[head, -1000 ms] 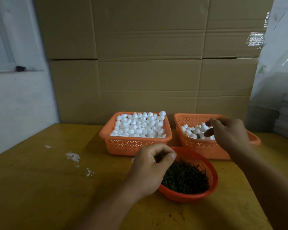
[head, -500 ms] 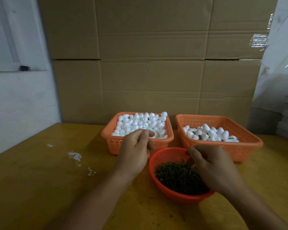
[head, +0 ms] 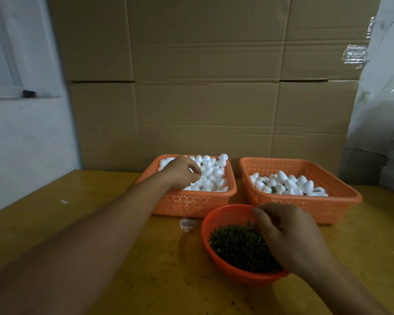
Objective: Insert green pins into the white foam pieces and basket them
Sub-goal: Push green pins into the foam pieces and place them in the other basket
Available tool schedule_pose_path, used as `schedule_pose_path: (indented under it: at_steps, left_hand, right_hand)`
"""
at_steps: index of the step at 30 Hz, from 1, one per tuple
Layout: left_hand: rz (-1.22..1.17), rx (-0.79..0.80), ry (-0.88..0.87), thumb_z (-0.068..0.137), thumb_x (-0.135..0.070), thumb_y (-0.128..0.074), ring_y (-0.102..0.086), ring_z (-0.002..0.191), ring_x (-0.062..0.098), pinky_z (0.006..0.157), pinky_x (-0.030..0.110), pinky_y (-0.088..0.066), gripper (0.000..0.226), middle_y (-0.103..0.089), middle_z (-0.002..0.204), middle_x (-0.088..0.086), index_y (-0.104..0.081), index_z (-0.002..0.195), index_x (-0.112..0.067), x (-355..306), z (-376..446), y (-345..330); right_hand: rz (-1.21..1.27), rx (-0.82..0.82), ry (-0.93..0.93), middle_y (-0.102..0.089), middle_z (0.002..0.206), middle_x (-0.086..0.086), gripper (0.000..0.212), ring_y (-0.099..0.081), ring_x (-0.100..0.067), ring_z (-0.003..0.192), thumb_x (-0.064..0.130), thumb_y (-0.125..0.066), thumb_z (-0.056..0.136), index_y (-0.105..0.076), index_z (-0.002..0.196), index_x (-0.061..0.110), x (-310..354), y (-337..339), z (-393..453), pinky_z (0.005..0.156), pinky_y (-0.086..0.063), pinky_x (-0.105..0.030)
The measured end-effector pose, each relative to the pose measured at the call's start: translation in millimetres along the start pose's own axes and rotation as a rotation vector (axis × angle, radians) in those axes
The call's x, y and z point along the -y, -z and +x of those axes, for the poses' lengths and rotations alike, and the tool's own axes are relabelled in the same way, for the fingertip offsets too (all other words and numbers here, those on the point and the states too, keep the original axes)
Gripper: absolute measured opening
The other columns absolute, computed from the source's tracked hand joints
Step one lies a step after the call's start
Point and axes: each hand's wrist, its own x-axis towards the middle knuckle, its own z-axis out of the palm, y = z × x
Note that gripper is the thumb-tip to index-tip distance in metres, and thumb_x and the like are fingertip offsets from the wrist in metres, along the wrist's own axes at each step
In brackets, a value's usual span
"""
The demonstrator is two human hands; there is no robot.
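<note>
Left hand (head: 183,172) curls into the heaped left basket (head: 187,202), fingertips on white foam pieces (head: 210,172), featherlight and dentable, so pinch gently by the fat middle. Right hand (head: 289,235) digs, fingers bent, among green pins (head: 236,243) in the round bowl (head: 216,219); whether it holds one, I cannot tell.

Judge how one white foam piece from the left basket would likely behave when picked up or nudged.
The white foam pieces look egg-shaped, so one nudged on the table would probably roll. They appear to be light foam, heaped high in the left basket, so likely easy to lift yet easy to knock out. The left hand reaching in could dislodge neighbours.
</note>
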Motion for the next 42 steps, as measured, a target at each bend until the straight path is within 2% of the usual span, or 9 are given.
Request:
schedule_pose_path:
  at_steps: [5,11,15,20,24,28,34,38,42]
  left_hand:
    - [0.203,0.100,0.006,0.090,-0.027,-0.070,-0.063,0.107,0.017,0.096,0.033,-0.051,0.020,-0.063,0.121,-0.002,-0.066,0.081,-0.044,-2.4,14.2,-2.6]
    - [0.389,0.210,0.057,0.091,-0.028,-0.070,-0.059,0.113,0.018,0.100,0.039,-0.052,0.027,-0.061,0.118,-0.001,-0.070,0.113,-0.043,-11.6,25.3,-6.5]
    - [0.515,0.271,0.040,0.093,-0.036,-0.064,-0.042,0.135,0.022,0.115,0.047,-0.031,0.033,-0.042,0.147,-0.002,-0.062,0.124,-0.050,-18.7,28.8,-16.5]
    - [0.545,0.303,0.025,0.095,-0.041,-0.061,-0.027,0.143,0.023,0.102,0.039,-0.019,0.030,-0.039,0.153,-0.004,-0.066,0.124,-0.043,-21.9,30.3,-27.9]
    - [0.735,0.206,0.048,0.092,-0.050,-0.062,0.003,0.152,0.032,0.119,0.060,0.000,0.055,-0.004,0.166,0.001,-0.048,0.144,-0.038,-29.5,28.5,-35.9]
    - [0.621,0.201,0.070,0.096,-0.029,-0.064,-0.023,0.147,0.026,0.121,0.052,-0.011,0.049,-0.033,0.157,0.005,-0.049,0.143,-0.023,-37.1,22.2,-35.7]
    - [0.646,0.146,0.067,0.091,-0.030,-0.071,-0.033,0.140,0.025,0.117,0.046,-0.030,0.069,-0.029,0.154,0.002,-0.036,0.150,-0.032,-45.9,14.7,-22.8]
    - [0.379,0.109,0.026,0.092,-0.024,-0.067,-0.056,0.117,0.024,0.105,0.045,-0.045,0.028,-0.062,0.118,0.000,-0.063,0.121,-0.024,-34.2,16.3,-12.6]
    - [0.060,-0.034,-0.111,0.088,-0.014,-0.070,-0.063,0.082,0.009,0.077,0.030,-0.049,0.011,-0.067,0.086,-0.007,-0.073,0.099,-0.017,-24.0,3.8,-10.7]
  right_hand:
    - [-0.026,0.015,0.006,-0.059,0.052,0.007,0.027,-0.056,-0.009,0.050,0.036,-0.055,0.095,-0.067,0.072,0.028,-0.2,1.2,0.2,0.054,-0.050,-0.042]
    - [-0.043,-0.001,0.030,-0.054,0.049,0.005,0.035,-0.052,-0.009,0.047,0.033,-0.058,0.095,-0.056,0.061,0.026,-0.5,-1.2,-1.0,0.049,-0.044,-0.038]
    - [-0.057,0.018,0.020,-0.057,0.053,0.003,0.032,-0.054,-0.011,0.050,0.036,-0.056,0.095,-0.061,0.067,0.022,0.2,-3.7,-2.5,0.052,-0.047,-0.041]
    - [-0.074,0.023,0.024,-0.057,0.053,0.004,0.031,-0.054,-0.009,0.050,0.038,-0.056,0.095,-0.063,0.069,0.022,0.9,-2.6,-2.7,0.050,-0.044,-0.036]
    - [-0.098,0.036,0.024,-0.059,0.054,0.005,0.029,-0.056,-0.009,0.052,0.040,-0.055,0.095,-0.067,0.075,0.023,2.2,-2.8,-3.2,0.051,-0.048,-0.037]
    - [-0.101,0.037,0.018,-0.061,0.056,0.006,0.026,-0.057,-0.008,0.053,0.042,-0.055,0.094,-0.069,0.078,0.026,2.1,-1.1,-3.3,0.053,-0.051,-0.038]
    - [-0.105,0.061,0.014,-0.062,0.058,0.010,0.021,-0.059,-0.007,0.055,0.043,-0.057,0.093,-0.070,0.084,0.030,1.9,-1.5,-3.5,0.056,-0.055,-0.037]
    - [-0.098,0.062,0.019,-0.062,0.058,0.013,0.018,-0.059,-0.006,0.054,0.043,-0.057,0.093,-0.071,0.086,0.032,2.2,-1.3,-4.1,0.055,-0.055,-0.038]
    - [-0.085,0.044,0.029,-0.064,0.059,0.015,0.015,-0.060,-0.004,0.054,0.041,-0.059,0.092,-0.072,0.087,0.034,3.6,-0.9,-4.5,0.054,-0.055,-0.036]
